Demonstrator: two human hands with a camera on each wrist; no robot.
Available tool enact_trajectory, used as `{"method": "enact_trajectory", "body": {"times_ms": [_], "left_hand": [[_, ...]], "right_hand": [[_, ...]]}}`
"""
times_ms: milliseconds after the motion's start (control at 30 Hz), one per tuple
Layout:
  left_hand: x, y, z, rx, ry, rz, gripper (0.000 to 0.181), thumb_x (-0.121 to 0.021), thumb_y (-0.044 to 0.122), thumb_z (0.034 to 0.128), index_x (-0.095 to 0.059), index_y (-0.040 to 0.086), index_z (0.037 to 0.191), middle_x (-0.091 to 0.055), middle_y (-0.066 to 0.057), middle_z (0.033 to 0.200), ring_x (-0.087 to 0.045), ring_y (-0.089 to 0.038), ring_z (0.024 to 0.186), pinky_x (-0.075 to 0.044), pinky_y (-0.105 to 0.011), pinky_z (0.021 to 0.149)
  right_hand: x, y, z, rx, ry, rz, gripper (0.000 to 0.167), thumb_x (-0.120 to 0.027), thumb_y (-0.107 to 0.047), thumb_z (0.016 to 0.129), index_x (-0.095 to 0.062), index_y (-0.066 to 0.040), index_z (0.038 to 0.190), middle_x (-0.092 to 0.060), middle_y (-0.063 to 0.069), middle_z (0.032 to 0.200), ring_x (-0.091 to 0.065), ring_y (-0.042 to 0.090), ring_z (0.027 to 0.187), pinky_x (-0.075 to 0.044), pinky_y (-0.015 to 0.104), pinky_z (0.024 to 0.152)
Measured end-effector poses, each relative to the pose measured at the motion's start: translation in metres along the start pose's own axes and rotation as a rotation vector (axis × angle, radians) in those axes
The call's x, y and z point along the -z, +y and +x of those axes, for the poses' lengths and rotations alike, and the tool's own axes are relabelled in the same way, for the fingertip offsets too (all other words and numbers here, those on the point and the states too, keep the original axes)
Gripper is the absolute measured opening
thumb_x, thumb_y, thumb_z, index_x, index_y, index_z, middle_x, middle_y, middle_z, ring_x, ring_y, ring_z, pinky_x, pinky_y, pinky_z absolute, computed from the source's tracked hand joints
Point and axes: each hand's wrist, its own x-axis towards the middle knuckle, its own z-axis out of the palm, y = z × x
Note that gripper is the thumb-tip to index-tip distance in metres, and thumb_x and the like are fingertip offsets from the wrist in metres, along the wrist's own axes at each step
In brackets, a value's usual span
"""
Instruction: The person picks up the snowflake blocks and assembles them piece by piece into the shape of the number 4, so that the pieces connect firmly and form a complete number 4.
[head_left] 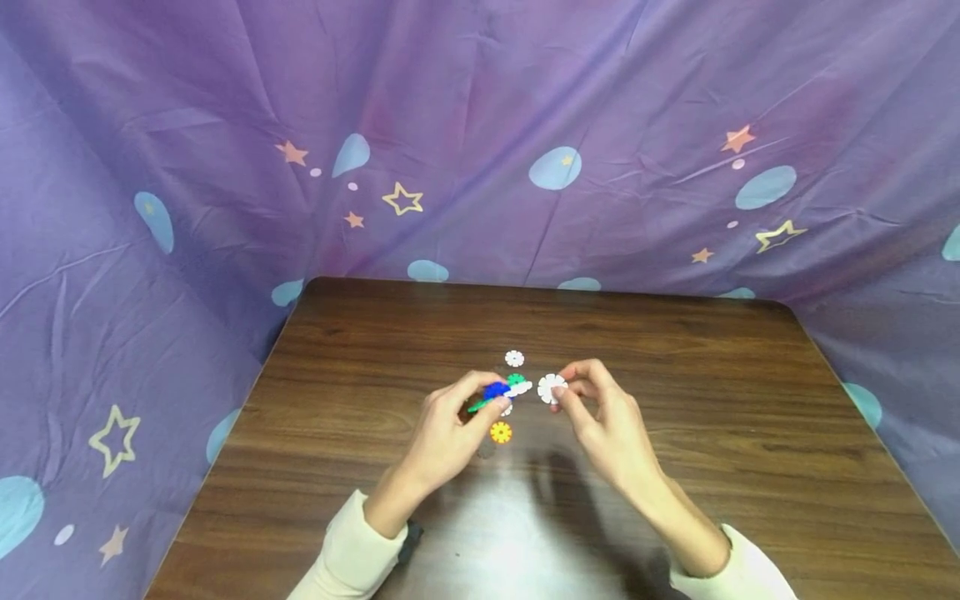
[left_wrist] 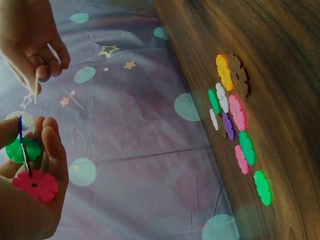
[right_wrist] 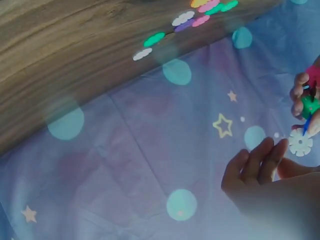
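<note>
My left hand (head_left: 450,429) pinches a small cluster of joined flower-shaped discs above the table. In the left wrist view the cluster shows a pink disc (left_wrist: 42,186), a green disc (left_wrist: 25,151), a blue one seen edge-on and a white one; a dark piece sits between the pink and green. My right hand (head_left: 618,429) pinches a single white disc (head_left: 552,389) between thumb and fingers, just right of the cluster and apart from it. That disc appears edge-on in the left wrist view. In the right wrist view, my right hand (right_wrist: 265,175) hides it.
Loose discs lie on the wooden table (head_left: 360,333), partly behind my left hand: a yellow one (left_wrist: 224,72), a brown one (left_wrist: 241,76), a purple one (left_wrist: 228,126), and several pink, green and white ones. A purple patterned cloth (head_left: 480,167) hangs behind the table.
</note>
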Motion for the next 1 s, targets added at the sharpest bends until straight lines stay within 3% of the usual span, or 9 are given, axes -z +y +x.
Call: {"method": "enact_trajectory", "body": {"times_ms": [133, 233, 333, 400, 600, 1000], "left_hand": [[0.0, -0.001, -0.001, 0.011, -0.007, 0.011, 0.018, -0.074, 0.021, 0.0966, -0.072, 0.017, 0.114, -0.073, 0.001, 0.093, -0.058, -0.011, 0.067, -0.05, -0.02, 0.056], [0.0, -0.001, -0.001, 0.006, -0.007, 0.016, 0.018, -0.073, 0.022, 0.097, -0.072, 0.018, 0.114, -0.073, 0.001, 0.094, -0.058, -0.01, 0.067, -0.05, -0.02, 0.056], [0.0, 0.0, -0.001, -0.004, -0.004, 0.023, 0.018, -0.073, 0.022, 0.0969, -0.072, 0.017, 0.115, -0.074, 0.001, 0.096, -0.058, -0.009, 0.07, -0.051, -0.02, 0.058], [-0.001, 0.0, -0.001, -0.009, -0.002, 0.034, 0.019, -0.074, 0.022, 0.0965, -0.073, 0.017, 0.115, -0.074, 0.001, 0.098, -0.059, -0.008, 0.073, -0.052, -0.021, 0.062], [-0.001, 0.0, -0.001, -0.017, 0.003, 0.059, 0.019, -0.075, 0.022, 0.0956, -0.073, 0.018, 0.114, -0.074, 0.002, 0.098, -0.059, -0.008, 0.074, -0.051, -0.02, 0.063], [0.0, 0.001, -0.001, -0.025, -0.005, 0.062, 0.02, -0.075, 0.022, 0.0957, -0.073, 0.017, 0.114, -0.075, 0.0, 0.097, -0.058, -0.009, 0.072, -0.05, -0.019, 0.061]], "right_hand": [[-0.003, -0.002, -0.004, 0.099, 0.089, -0.02, 0.015, -0.067, -0.009, 0.099, -0.06, -0.014, 0.111, -0.075, -0.007, 0.082, -0.048, 0.002, 0.051, -0.039, 0.024, 0.05], [-0.006, -0.003, -0.006, 0.182, 0.148, -0.024, 0.017, -0.068, -0.004, 0.098, -0.06, -0.009, 0.112, -0.076, -0.004, 0.084, -0.065, 0.007, 0.07, -0.044, 0.02, 0.063], [-0.008, -0.005, -0.006, 0.219, 0.18, -0.015, 0.017, -0.067, -0.003, 0.097, -0.059, -0.006, 0.112, -0.077, -0.003, 0.085, -0.071, 0.01, 0.076, -0.046, 0.017, 0.071], [-0.009, -0.006, -0.006, 0.219, 0.186, 0.003, 0.016, -0.067, -0.003, 0.098, -0.059, -0.006, 0.111, -0.078, -0.004, 0.085, -0.073, 0.01, 0.082, -0.046, 0.016, 0.078], [-0.01, -0.01, -0.006, 0.192, 0.179, 0.045, 0.016, -0.068, -0.004, 0.098, -0.059, -0.005, 0.111, -0.079, -0.004, 0.087, -0.073, 0.007, 0.087, -0.046, 0.018, 0.083], [-0.014, -0.009, -0.004, 0.184, 0.171, 0.063, 0.019, -0.069, -0.007, 0.098, -0.061, -0.006, 0.115, -0.08, 0.001, 0.089, -0.07, 0.006, 0.088, -0.045, 0.021, 0.075]]}}
